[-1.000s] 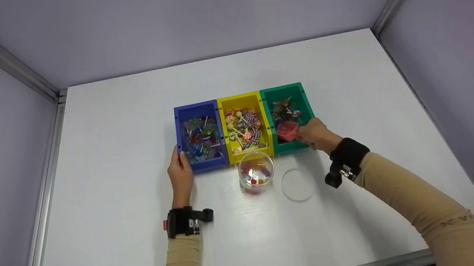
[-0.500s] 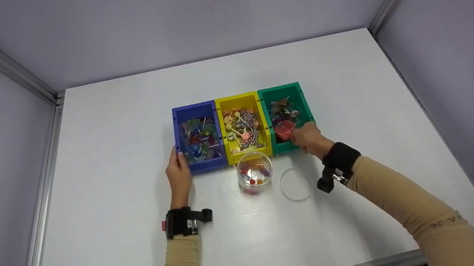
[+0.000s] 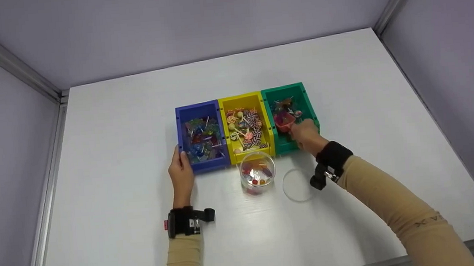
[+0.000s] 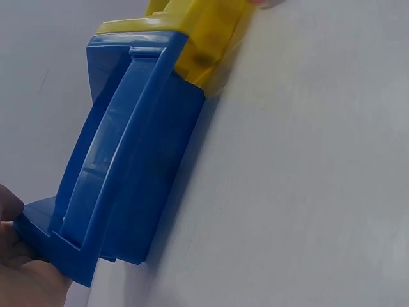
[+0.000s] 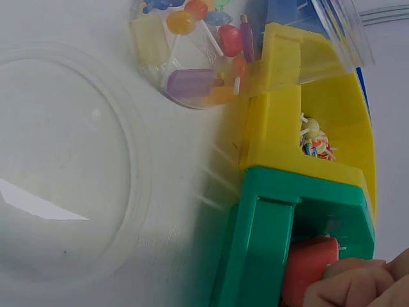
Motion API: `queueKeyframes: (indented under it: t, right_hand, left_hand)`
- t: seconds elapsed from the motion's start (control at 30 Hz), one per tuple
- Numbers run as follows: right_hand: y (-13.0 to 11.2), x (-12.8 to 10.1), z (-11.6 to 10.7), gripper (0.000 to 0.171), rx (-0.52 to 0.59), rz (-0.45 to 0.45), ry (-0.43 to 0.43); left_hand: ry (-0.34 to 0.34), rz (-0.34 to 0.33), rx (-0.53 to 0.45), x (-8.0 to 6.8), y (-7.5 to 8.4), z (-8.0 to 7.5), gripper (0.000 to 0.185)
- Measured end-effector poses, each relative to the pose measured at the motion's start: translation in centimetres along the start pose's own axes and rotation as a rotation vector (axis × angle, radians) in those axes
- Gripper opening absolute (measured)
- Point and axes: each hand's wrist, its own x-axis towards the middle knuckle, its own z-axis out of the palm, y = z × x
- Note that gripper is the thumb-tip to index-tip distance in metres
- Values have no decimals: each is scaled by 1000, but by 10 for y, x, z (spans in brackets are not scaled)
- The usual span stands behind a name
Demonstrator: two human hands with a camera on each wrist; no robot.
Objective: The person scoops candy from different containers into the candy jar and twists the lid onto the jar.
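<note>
- Holding a small red scoop (image 3: 284, 121), the right hand (image 3: 303, 134) reaches over the front wall of the green bin (image 3: 307, 102); its fingers are curled round the scoop's handle, and the scoop sits inside the bin among the sweets.
- In the right wrist view the red scoop (image 5: 308, 267) shows just behind the green bin's front lip (image 5: 271, 224), with the fingers (image 5: 354, 284) wrapped on it at the lower edge.
- The left hand (image 3: 181, 175) rests against the front left corner of the blue bin (image 3: 184, 111); its fingers lie fairly straight along the corner, thumb on the front edge. The left wrist view shows only a little of that hand (image 4: 25, 275) touching the blue bin's corner (image 4: 121, 179).
- The yellow bin (image 3: 240, 99) stands between blue and green, all three touching side by side in one row.
- A clear glass jar (image 3: 257, 171) with coloured sweets stands just in front of the yellow bin, and its clear round lid (image 3: 296, 185) lies flat just to the jar's right, under the right wrist.
- The white desk (image 3: 134, 115) has wide open room behind, left and right of the bins, and in front towards the near edge.
- Pale lilac walls (image 3: 169, 24) with metal rails enclose the desk on three sides.
</note>
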Motion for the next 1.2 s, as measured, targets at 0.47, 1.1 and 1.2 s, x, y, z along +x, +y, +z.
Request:
queueKeyframes:
  t: [0.47, 1.1, 1.2]
  right_hand:
    - [11, 25, 14, 38, -113, -95, 119]
    - [8, 23, 13, 39, -149, -191, 169]
    - [12, 27, 13, 30, -165, -176, 166]
  left_hand:
    - [-1, -12, -26, -1, 1, 1, 45]
    - [25, 21, -9, -2, -1, 2, 44]
    - [26, 23, -16, -2, -2, 3, 44]
